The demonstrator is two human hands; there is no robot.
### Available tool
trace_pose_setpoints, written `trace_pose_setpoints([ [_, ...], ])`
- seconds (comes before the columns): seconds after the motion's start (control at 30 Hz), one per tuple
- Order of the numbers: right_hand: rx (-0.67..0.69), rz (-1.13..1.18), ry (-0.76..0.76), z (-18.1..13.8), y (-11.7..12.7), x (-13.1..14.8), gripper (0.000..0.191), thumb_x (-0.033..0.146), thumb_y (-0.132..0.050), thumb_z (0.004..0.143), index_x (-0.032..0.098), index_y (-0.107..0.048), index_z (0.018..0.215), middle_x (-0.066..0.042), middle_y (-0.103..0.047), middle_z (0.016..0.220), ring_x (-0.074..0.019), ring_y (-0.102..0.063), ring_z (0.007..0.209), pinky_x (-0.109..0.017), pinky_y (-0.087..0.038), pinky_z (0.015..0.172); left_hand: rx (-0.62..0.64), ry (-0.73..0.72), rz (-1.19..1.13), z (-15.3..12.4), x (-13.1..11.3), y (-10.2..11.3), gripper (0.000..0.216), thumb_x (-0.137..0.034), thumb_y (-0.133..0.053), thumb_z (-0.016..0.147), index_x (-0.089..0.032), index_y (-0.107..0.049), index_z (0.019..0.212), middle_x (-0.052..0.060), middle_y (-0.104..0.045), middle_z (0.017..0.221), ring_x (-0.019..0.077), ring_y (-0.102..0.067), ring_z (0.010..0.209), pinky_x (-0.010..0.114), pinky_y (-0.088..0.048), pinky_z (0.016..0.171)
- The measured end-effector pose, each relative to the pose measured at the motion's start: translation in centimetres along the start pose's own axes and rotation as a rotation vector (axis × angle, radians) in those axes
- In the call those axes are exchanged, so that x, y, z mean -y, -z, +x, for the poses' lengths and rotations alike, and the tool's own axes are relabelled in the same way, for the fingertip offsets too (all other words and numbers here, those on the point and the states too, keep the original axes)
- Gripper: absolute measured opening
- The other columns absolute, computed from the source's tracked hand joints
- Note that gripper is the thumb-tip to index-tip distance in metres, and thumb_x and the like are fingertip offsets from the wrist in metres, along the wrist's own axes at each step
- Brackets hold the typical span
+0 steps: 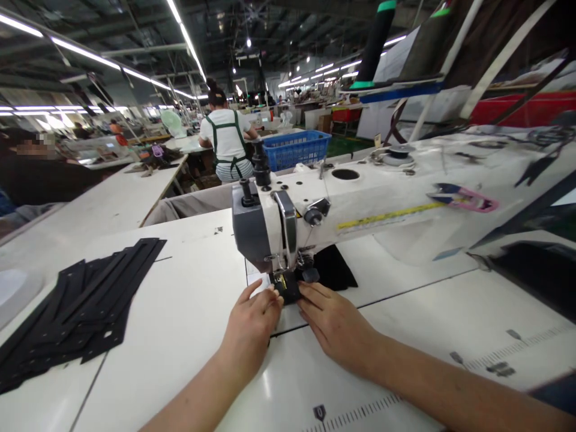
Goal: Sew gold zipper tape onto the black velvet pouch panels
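- The small black piece (288,287) lies just below the middle of the frame, under the presser foot of the white sewing machine (360,198). It is dark and matt, with a short yellowish mark on its top face.
- Behind the foot a wider patch of black fabric (335,270) lies flat on the machine bed. You cannot tell from here whether it is joined to the small piece.
- Your left hand (252,324) comes in from the lower left. Its fingers (272,300) are bent, with the tips against the left edge of the piece and the thumb pointing up the frame. Whether they pinch the piece or only press it cannot be told.
- Your right hand (335,321) comes in from the lower right. Its fingers (310,294) are stretched out flat and unclenched, with the tips touching the right edge of the piece.
- Count: one piece under the foot, two hands on it, one machine.
- One fanned pile of black strips (81,306) lies on the white tabletop (189,312) at the left of the frame, well apart from your hands. The strips overlap too much to count.
- One pair of pink snips (463,198) rests on the machine arm at the right.
- One blue basket (297,149) stands beyond the machine, near one person (227,144) who faces away.
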State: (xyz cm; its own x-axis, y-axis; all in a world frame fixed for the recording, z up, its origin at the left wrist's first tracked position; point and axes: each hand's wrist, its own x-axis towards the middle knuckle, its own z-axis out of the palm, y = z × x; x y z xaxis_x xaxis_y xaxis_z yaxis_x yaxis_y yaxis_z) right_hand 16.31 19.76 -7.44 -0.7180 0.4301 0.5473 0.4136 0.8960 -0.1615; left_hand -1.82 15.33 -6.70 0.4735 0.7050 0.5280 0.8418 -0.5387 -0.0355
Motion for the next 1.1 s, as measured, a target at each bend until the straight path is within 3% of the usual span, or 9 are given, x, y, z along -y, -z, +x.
trace_pose_setpoints([
  [0.47,0.036,0.000,-0.012,1.4,0.1,-0.8,0.025,0.005,-0.040,0.081,0.004,-0.064,0.086,-0.016,-0.062,0.088,-0.0256,-0.056,0.090,-0.038,-0.050,0.083,-0.036,0.004,-0.016,0.8,1.4,-1.0,0.018,-0.012,-0.040,0.088,-0.012,-0.058,0.090,0.008,-0.060,0.085,0.0193,-0.058,0.087,0.034,-0.050,0.081],
  [0.77,0.050,-0.032,-0.008,1.4,0.0,-1.0,0.024,0.007,-0.040,0.081,0.006,-0.063,0.089,-0.016,-0.062,0.099,-0.0250,-0.057,0.090,-0.038,-0.050,0.083,0.060,0.091,-0.056,0.7,1.4,-1.1,0.014,-0.013,-0.044,0.087,-0.013,-0.058,0.086,0.007,-0.058,0.082,0.0186,-0.056,0.083,0.035,-0.049,0.080],
  [1.0,-0.124,-0.144,0.057,1.4,0.0,-0.5,0.024,0.011,-0.041,0.087,0.008,-0.064,0.095,-0.012,-0.065,0.096,-0.0240,-0.059,0.089,-0.039,-0.051,0.080,0.049,0.097,-0.027,0.6,1.4,-1.2,0.011,-0.011,-0.047,0.084,-0.014,-0.057,0.084,0.006,-0.057,0.082,0.0195,-0.056,0.083,0.034,-0.049,0.078],
  [1.1,-0.085,-0.105,0.042,1.8,-0.6,-0.7,0.028,0.009,-0.038,0.087,0.004,-0.062,0.101,-0.013,-0.065,0.101,-0.0236,-0.059,0.095,-0.036,-0.051,0.084,0.048,0.092,-0.032,0.7,1.3,-1.1,0.012,-0.011,-0.045,0.085,-0.013,-0.057,0.084,0.006,-0.057,0.082,0.0191,-0.055,0.081,0.035,-0.049,0.079],
])
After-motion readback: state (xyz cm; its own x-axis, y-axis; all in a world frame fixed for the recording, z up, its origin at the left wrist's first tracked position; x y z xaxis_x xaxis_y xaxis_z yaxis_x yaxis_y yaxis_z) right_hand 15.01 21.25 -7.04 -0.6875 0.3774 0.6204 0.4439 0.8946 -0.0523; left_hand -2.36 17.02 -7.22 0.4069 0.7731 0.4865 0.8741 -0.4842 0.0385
